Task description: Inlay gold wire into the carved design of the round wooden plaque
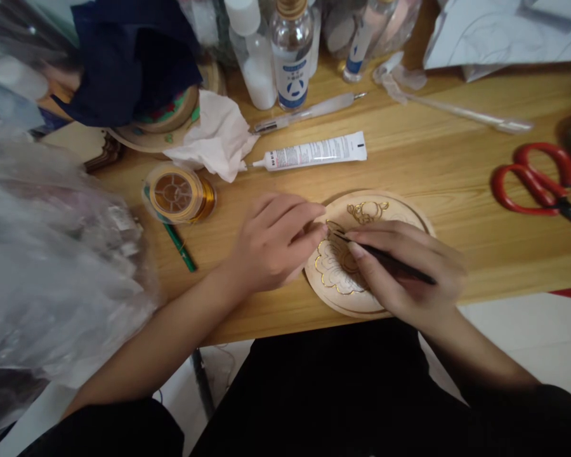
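Observation:
A round wooden plate (pixel 324 301) lies at the table's front edge, its drawn flower pattern partly outlined in gold wire (pixel 320 266). My right hand (pixel 409 273) is closed around black tweezers (pixel 404 265), whose tips point left onto the pattern. From the left, my left hand (pixel 280 238) reaches over the plate's rim, thumb and forefinger pinched close to the tweezer tips. Whatever sits in that pinch is too small to make out. My right hand and fingers cover part of the plate.
Behind the plate lies a white glue tube (pixel 316 152) beside crumpled tissue (pixel 214 136). A spool of gold wire (pixel 178 193) and a green stick (pixel 178 246) are on the left, near plastic bags (pixel 52 273). Red-handled scissors (pixel 535 181) rest at right. Bottles (pixel 292 60) stand at the back.

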Tool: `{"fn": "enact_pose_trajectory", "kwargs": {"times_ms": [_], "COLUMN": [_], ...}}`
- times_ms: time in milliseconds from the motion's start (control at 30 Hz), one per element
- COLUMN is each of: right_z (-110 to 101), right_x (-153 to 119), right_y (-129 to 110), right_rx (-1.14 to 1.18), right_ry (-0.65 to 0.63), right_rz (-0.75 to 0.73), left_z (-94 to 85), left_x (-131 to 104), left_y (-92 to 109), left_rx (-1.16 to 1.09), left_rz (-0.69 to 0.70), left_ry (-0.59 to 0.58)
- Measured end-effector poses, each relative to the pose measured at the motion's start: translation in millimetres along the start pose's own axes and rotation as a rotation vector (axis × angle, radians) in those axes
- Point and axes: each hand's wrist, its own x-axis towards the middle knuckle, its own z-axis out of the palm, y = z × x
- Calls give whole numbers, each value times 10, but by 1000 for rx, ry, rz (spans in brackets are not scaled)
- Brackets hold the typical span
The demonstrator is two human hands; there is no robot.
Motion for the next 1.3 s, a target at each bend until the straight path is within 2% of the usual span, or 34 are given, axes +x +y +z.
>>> {"fn": "enact_pose_trajectory", "kwargs": {"times_ms": [333, 533, 733, 967, 1300], "right_z": [6, 9, 1, 12, 49], "right_x": [0, -3, 11, 2, 9], "right_y": [7, 23, 39, 28, -47], "right_rx": [-31, -38, -64, -79, -141], "right_ry": [-39, -33, -53, -60, -31], "right_rz": [-33, -70, -98, -129, -157], "left_z": [-9, -10, 9, 47, 61], "left_x": [0, -11, -29, -47, -77], "left_y": [14, 1, -40, -68, -43], "left_rx": [20, -64, -12, -74, -123], "left_rz": [-6, 3, -33, -60, -116], "left_ry": [-1, -22, -22, -3, -77]}}
